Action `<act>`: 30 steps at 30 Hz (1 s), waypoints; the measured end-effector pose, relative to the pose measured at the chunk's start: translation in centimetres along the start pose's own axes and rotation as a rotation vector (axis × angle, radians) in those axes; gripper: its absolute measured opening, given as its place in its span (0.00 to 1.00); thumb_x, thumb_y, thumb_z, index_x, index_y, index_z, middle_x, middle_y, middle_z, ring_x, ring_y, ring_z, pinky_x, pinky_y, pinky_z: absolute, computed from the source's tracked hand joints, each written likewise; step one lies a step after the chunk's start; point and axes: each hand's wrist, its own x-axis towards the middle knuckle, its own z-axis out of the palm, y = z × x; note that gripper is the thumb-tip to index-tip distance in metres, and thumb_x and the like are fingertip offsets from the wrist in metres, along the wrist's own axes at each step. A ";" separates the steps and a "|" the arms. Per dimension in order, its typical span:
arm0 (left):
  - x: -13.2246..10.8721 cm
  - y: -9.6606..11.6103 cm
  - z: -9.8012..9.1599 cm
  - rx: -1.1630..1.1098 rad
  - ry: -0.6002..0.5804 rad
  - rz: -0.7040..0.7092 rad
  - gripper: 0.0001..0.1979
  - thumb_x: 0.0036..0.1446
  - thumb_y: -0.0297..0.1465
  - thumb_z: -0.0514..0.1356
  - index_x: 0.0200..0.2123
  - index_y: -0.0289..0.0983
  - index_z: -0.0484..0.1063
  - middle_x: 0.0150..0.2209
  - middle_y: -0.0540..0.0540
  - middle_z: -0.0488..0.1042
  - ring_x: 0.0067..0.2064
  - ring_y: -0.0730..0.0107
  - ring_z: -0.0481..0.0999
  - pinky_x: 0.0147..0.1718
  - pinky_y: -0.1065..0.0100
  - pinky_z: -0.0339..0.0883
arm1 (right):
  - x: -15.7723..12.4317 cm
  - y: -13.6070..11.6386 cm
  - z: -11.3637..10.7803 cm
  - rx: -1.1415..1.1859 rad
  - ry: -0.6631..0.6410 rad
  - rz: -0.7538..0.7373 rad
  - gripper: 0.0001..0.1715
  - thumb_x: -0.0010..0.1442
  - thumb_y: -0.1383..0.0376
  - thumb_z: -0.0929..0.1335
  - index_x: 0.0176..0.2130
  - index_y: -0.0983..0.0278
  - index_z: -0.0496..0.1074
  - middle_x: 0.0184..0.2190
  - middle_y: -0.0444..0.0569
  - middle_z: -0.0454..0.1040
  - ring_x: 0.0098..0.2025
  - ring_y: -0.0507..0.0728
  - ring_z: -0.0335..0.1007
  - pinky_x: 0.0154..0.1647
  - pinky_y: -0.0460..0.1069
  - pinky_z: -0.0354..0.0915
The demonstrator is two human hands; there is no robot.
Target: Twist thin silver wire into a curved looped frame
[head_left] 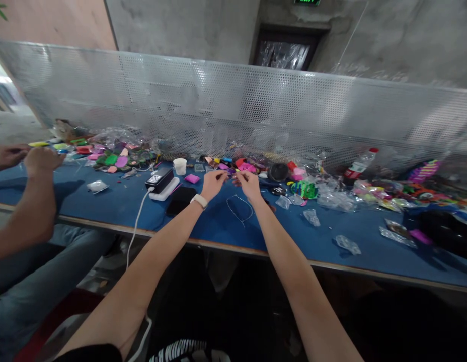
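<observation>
My left hand (214, 184), with a white band (199, 201) on its wrist, is raised over the blue table with thumb and fingers pinched together. Close beside it, my right hand (247, 184) makes a similar pinch. Whatever the fingertips hold is too small to make out. Below and between my hands lies a thin, pale cord loop (240, 220) on the table. A black phone-like slab (180, 202) lies left of my left wrist. Near my left hand is a pink packet (192, 178), with a white cup (179, 166) behind it.
A black device (159, 180) on a white block trails a white cable (137, 221) over the table edge. Colourful clay-like pieces and clear wrappers (333, 196) line the mesh screen (218, 100). A bottle (362, 165) stands right. A co-worker's hands (41, 160) are at left.
</observation>
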 end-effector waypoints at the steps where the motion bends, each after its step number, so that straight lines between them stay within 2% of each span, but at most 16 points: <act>1: 0.2 -0.1 0.1 -0.099 0.046 -0.068 0.12 0.70 0.36 0.65 0.36 0.37 0.85 0.35 0.43 0.85 0.37 0.60 0.83 0.43 0.60 0.76 | 0.1 0.1 0.2 0.064 0.033 0.050 0.29 0.68 0.39 0.70 0.44 0.61 0.79 0.45 0.57 0.87 0.43 0.64 0.85 0.46 0.58 0.82; 4: 0.5 -0.3 0.3 -0.367 0.119 -0.238 0.13 0.71 0.36 0.63 0.41 0.36 0.85 0.40 0.40 0.87 0.39 0.62 0.85 0.43 0.61 0.79 | 0.2 0.1 0.8 0.194 0.126 0.142 0.28 0.70 0.40 0.69 0.45 0.61 0.78 0.46 0.59 0.87 0.45 0.63 0.86 0.48 0.57 0.82; 6: 0.4 -0.3 0.3 -0.389 0.085 -0.267 0.12 0.70 0.37 0.64 0.43 0.35 0.85 0.40 0.40 0.87 0.39 0.62 0.86 0.43 0.61 0.79 | 0.0 0.1 1.0 0.175 0.168 0.135 0.28 0.71 0.41 0.68 0.47 0.62 0.78 0.46 0.59 0.86 0.44 0.63 0.86 0.49 0.57 0.82; 8: 0.1 -0.1 0.1 -0.266 0.020 -0.206 0.12 0.69 0.38 0.66 0.42 0.36 0.86 0.38 0.41 0.87 0.38 0.60 0.85 0.42 0.59 0.79 | -0.4 -0.1 0.9 0.054 0.157 0.059 0.31 0.71 0.41 0.67 0.50 0.64 0.79 0.45 0.59 0.86 0.42 0.64 0.85 0.49 0.58 0.81; 10: -0.3 0.2 0.0 -0.076 -0.065 -0.066 0.10 0.67 0.37 0.67 0.40 0.38 0.86 0.36 0.41 0.86 0.38 0.57 0.84 0.45 0.57 0.78 | -0.8 -0.2 0.6 -0.103 0.094 -0.065 0.32 0.71 0.41 0.67 0.52 0.64 0.81 0.44 0.58 0.86 0.43 0.65 0.84 0.51 0.58 0.80; 13: -0.7 0.9 -0.1 0.148 -0.201 0.124 0.09 0.66 0.31 0.66 0.33 0.39 0.85 0.35 0.41 0.86 0.40 0.55 0.84 0.50 0.55 0.74 | -1.1 -0.2 0.1 -0.282 -0.006 -0.239 0.27 0.72 0.46 0.67 0.52 0.64 0.84 0.48 0.58 0.86 0.49 0.65 0.84 0.58 0.58 0.76; 15: -0.8 1.4 -0.1 0.152 -0.227 0.135 0.11 0.66 0.31 0.65 0.31 0.38 0.84 0.35 0.41 0.85 0.40 0.55 0.84 0.50 0.55 0.74 | -0.9 -0.1 -0.2 -0.342 -0.012 -0.280 0.26 0.74 0.49 0.66 0.52 0.64 0.83 0.50 0.59 0.86 0.50 0.65 0.83 0.60 0.57 0.74; 18: -0.8 2.3 -0.3 -0.099 -0.287 0.001 0.11 0.67 0.36 0.67 0.35 0.35 0.83 0.34 0.40 0.85 0.36 0.60 0.84 0.44 0.58 0.77 | -0.3 0.3 -0.9 -0.377 0.065 -0.254 0.29 0.76 0.50 0.62 0.57 0.66 0.81 0.49 0.61 0.85 0.47 0.65 0.83 0.59 0.58 0.74; 19: -0.8 2.7 -0.5 -0.204 -0.361 -0.051 0.12 0.66 0.38 0.69 0.37 0.34 0.83 0.34 0.40 0.85 0.35 0.62 0.84 0.42 0.59 0.78 | -0.1 0.5 -1.3 -0.379 0.088 -0.250 0.29 0.77 0.50 0.62 0.57 0.66 0.81 0.48 0.61 0.85 0.45 0.65 0.83 0.57 0.58 0.74; 21: -1.2 3.9 -0.9 -0.347 -0.595 -0.124 0.17 0.62 0.43 0.74 0.38 0.32 0.82 0.34 0.38 0.86 0.32 0.65 0.84 0.38 0.63 0.78 | 0.3 0.9 -1.9 -0.366 0.111 -0.259 0.28 0.76 0.51 0.62 0.55 0.66 0.82 0.45 0.59 0.85 0.40 0.63 0.82 0.52 0.58 0.76; 24: -2.3 6.2 -1.0 -0.407 -1.059 -0.174 0.21 0.57 0.45 0.77 0.38 0.32 0.83 0.36 0.35 0.87 0.31 0.64 0.86 0.35 0.65 0.80 | 0.6 1.5 -2.7 -0.326 0.114 -0.287 0.27 0.75 0.50 0.64 0.51 0.65 0.83 0.38 0.55 0.85 0.32 0.60 0.78 0.44 0.55 0.76; 26: -3.2 7.7 -0.6 -0.390 -1.313 -0.188 0.20 0.56 0.45 0.78 0.38 0.31 0.86 0.37 0.34 0.87 0.29 0.63 0.86 0.31 0.66 0.79 | 0.6 1.7 -2.9 -0.316 0.115 -0.302 0.27 0.75 0.49 0.65 0.50 0.64 0.83 0.38 0.55 0.85 0.33 0.60 0.79 0.43 0.55 0.77; 28: -3.9 8.7 -0.2 -0.347 -1.437 -0.176 0.20 0.55 0.43 0.78 0.41 0.32 0.88 0.41 0.33 0.87 0.27 0.64 0.84 0.23 0.70 0.73 | 0.7 1.8 -2.8 -0.315 0.110 -0.317 0.26 0.75 0.48 0.66 0.49 0.64 0.84 0.39 0.55 0.85 0.36 0.61 0.81 0.46 0.56 0.77; 30: -4.1 9.2 0.1 -0.317 -1.507 -0.175 0.21 0.53 0.41 0.79 0.45 0.33 0.89 0.45 0.33 0.87 0.26 0.65 0.83 0.17 0.71 0.64 | 0.7 1.8 -2.7 -0.312 0.103 -0.343 0.25 0.75 0.49 0.66 0.49 0.63 0.84 0.40 0.56 0.86 0.39 0.63 0.82 0.48 0.57 0.78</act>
